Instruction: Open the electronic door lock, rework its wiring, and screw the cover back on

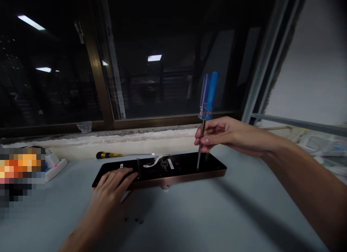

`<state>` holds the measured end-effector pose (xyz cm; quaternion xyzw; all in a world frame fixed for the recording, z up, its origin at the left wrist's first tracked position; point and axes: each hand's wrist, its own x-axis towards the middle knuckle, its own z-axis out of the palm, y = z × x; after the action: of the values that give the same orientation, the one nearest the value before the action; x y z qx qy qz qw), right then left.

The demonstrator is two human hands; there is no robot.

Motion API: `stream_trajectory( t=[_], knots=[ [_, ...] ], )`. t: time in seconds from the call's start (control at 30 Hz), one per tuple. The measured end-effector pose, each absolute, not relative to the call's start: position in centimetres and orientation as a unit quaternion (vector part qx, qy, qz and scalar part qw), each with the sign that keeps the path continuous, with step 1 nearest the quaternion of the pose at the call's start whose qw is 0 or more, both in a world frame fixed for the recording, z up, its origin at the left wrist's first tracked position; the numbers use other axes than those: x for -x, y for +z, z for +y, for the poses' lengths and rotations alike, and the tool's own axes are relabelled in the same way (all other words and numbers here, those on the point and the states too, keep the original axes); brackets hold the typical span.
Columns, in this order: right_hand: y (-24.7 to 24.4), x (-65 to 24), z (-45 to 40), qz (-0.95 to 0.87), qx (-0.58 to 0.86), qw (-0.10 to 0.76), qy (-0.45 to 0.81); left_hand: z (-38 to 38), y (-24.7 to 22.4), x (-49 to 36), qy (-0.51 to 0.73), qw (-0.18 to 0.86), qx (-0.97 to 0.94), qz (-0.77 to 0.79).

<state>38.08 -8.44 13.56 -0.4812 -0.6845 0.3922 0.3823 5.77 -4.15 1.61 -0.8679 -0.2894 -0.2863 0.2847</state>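
My right hand (214, 134) is closed around the metal shaft of a screwdriver with a clear and blue handle (208, 95). The screwdriver stands nearly upright, its tip at the right part of a long black panel (184, 172) with a copper-coloured edge. Fingers stretched, my left hand (112, 181) lies on the panel's left end. A white ribbon cable (158, 160) and a white label (170, 164) show on the panel's middle. Just left of them, a small post (138, 167) sticks up by my left fingertips.
A yellow and black screwdriver (114, 155) lies behind the panel. Several small dark bits, perhaps screws (137, 220), sit in front on the table (184, 223). A clear plastic cup (85, 127) stands on the sill. At left is a white device (55, 167) beside a pixelated patch.
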Motion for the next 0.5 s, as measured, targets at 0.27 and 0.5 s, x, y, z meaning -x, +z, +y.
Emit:
stream_trajectory(
  t=[0.27, 0.5],
  knots=[
    [13.2, -37.0, -7.8, -0.678, 0.610, 0.371, 0.176, -4.0, 1.3, -5.7, -0.285, 0.284, 0.866, -0.298],
    [13.2, -36.7, -7.9, -0.675, 0.595, 0.400, 0.176, -4.2, 1.4, -5.7, -0.279, 0.273, 0.867, -0.310]
  ],
)
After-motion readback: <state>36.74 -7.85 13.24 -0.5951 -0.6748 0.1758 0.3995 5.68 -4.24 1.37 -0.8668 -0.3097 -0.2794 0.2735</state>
